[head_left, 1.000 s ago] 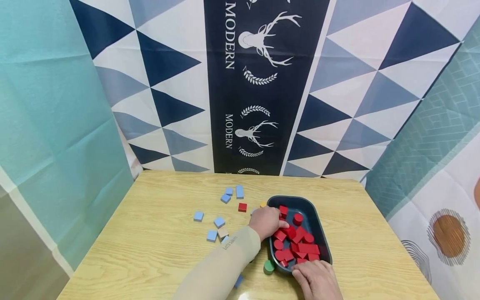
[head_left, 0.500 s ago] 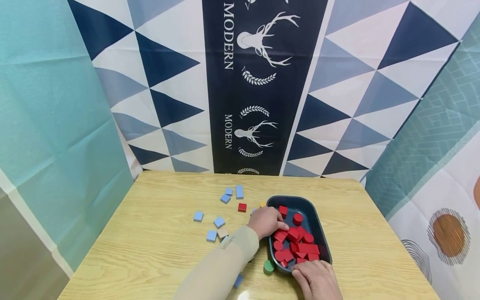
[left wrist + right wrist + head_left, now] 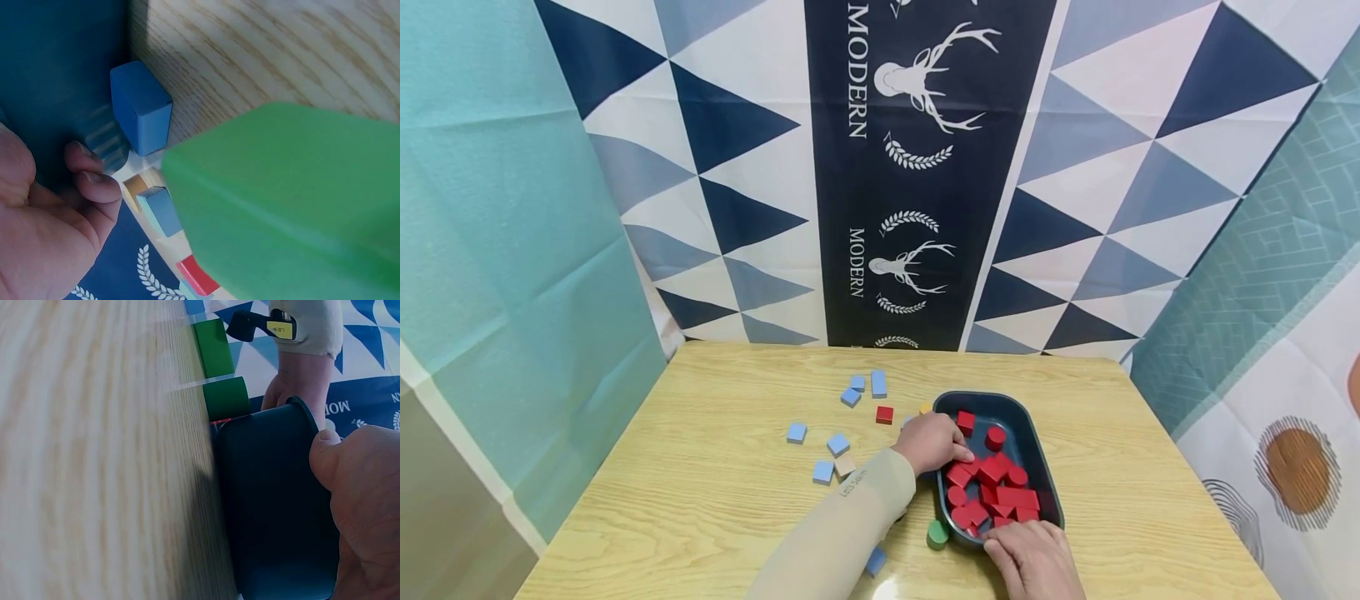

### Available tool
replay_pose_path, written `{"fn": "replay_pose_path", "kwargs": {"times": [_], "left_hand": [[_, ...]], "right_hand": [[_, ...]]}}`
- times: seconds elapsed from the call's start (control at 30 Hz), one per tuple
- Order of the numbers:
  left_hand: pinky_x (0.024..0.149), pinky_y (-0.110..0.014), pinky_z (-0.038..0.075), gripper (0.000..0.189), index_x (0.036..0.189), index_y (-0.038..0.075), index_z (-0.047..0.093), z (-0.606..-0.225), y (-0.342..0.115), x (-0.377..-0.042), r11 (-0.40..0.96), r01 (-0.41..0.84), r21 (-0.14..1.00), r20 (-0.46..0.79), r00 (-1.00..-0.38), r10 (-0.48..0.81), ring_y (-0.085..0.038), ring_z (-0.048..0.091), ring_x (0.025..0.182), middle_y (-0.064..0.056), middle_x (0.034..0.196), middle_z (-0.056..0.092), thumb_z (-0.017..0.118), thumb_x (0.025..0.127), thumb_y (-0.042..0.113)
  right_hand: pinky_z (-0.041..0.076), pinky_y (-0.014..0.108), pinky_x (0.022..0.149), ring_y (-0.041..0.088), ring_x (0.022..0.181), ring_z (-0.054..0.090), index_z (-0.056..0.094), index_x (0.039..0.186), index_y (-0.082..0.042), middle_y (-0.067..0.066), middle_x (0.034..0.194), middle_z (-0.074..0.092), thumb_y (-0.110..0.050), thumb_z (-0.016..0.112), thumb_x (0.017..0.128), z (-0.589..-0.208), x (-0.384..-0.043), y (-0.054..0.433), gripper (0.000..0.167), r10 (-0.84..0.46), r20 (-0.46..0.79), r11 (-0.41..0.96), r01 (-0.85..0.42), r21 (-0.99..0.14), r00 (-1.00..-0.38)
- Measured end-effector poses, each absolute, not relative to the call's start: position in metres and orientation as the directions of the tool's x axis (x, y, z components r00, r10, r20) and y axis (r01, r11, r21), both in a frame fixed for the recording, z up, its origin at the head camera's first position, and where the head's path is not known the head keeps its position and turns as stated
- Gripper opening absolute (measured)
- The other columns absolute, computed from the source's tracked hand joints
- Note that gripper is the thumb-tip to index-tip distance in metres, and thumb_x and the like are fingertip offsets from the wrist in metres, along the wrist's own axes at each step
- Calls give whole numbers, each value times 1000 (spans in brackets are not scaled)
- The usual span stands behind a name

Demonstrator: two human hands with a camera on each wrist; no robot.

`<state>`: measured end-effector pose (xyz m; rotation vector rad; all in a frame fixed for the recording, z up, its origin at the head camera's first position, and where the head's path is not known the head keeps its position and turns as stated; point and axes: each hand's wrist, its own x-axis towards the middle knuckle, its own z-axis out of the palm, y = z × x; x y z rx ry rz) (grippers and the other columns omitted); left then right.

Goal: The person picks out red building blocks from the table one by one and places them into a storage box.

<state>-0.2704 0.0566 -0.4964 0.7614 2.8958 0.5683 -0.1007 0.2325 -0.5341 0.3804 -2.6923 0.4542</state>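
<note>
A dark blue tray (image 3: 1041, 458) holds several red blocks (image 3: 1017, 498), cylinders and cuboids among them. My left hand (image 3: 931, 442) reaches over the tray's left rim, its fingertips just above the red blocks. In the left wrist view its fingers (image 3: 97, 184) bend loosely with no block seen between them; part of the hand is hidden. My right hand (image 3: 1037, 557) grips the tray's near rim, and the right wrist view has its thumb (image 3: 325, 450) on that rim. A green cylinder (image 3: 937, 535) stands beside the tray's near left corner.
Several light blue blocks (image 3: 823, 472) lie scattered left of the tray, with a beige block (image 3: 845, 464) and a red block (image 3: 884, 415). A yellow piece (image 3: 927, 408) sits by the far left corner. Another blue block (image 3: 875, 561) is near my left forearm. Patterned cloth hangs behind the table.
My left hand has drawn slightly back to the left. A few red blocks beneath its fingers have shifted in the tray, and some near the front left corner moved too. The right hand stays put.
</note>
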Motion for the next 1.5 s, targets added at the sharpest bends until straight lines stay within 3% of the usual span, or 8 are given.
{"fn": "replay_pose_path", "kwargs": {"times": [0.23, 0.53, 0.67, 0.8, 0.93, 1.07, 1.23, 1.5], "left_hand": [[57, -22, 37, 42, 61, 23, 69, -495, 55, -268, 790, 451, 415, -7, -867, 498, -6, 47, 59, 14, 54, 48, 81, 93, 46], [56, -21, 39, 41, 61, 23, 73, -493, 56, -266, 801, 439, 408, -39, -868, 496, -6, 50, 58, 13, 53, 54, 82, 92, 48], [54, -22, 34, 50, 57, 18, 66, -493, 58, -265, 806, 434, 403, -38, -872, 489, -8, 44, 54, 9, 50, 43, 81, 93, 49], [59, -22, 41, 39, 69, 22, 76, -494, 59, -264, 824, 438, 359, -7, -882, 472, -7, 49, 59, 12, 57, 54, 77, 95, 52], [67, -24, 52, 32, 98, 30, 86, -496, 57, -264, 844, 481, 239, 77, -876, 477, -4, 59, 73, 14, 80, 71, 68, 100, 56], [79, -27, 59, 38, 114, 30, 84, -495, 42, -265, 841, 528, 120, 190, -843, 503, -7, 67, 91, 8, 104, 74, 59, 105, 57], [94, -34, 62, 36, 129, 25, 76, -488, 6, -276, 844, 524, 112, 289, -830, 477, -16, 73, 111, 2, 130, 72, 57, 109, 48], [86, -39, 63, 20, 116, 19, 79, -476, -65, -295, 910, 360, 205, 253, -918, 306, -19, 75, 101, 0, 112, 79, 70, 104, 33]], "right_hand": [[48, 41, 92, -4, 87, 55, 75, 88, -38, -33, 87, 64, -24, 87, 88, -534, -99, 233, 19, -180, 398, 916, -301, -265, -900], [47, 42, 96, -2, 90, 56, 77, 92, -38, -30, 88, 66, -28, 85, 90, -530, -97, 231, 14, -153, 320, 926, -249, -284, -935], [47, 42, 94, -3, 88, 55, 76, 91, -39, -32, 87, 65, -27, 87, 89, -533, -97, 233, 16, -161, 362, 922, -271, -277, -918], [47, 40, 91, -5, 87, 55, 75, 89, -39, -34, 87, 63, -24, 89, 85, -538, -98, 234, 21, -184, 435, 916, -314, -250, -882], [45, 38, 89, -7, 85, 55, 75, 89, -39, -35, 87, 63, -21, 91, 83, -542, -99, 235, 24, -206, 493, 911, -350, -218, -845], [46, 38, 88, -6, 85, 55, 76, 88, -39, -35, 87, 64, -22, 91, 83, -542, -100, 234, 24, -207, 493, 909, -352, -222, -845], [46, 39, 88, -6, 85, 54, 77, 89, -40, -35, 87, 64, -21, 90, 84, -540, -101, 234, 24, -202, 480, 905, -350, -241, -854], [48, 39, 88, -6, 86, 53, 77, 91, -40, -34, 88, 64, -22, 89, 86, -539, -102, 235, 22, -218, 481, 902, -363, -234, -849]]}}
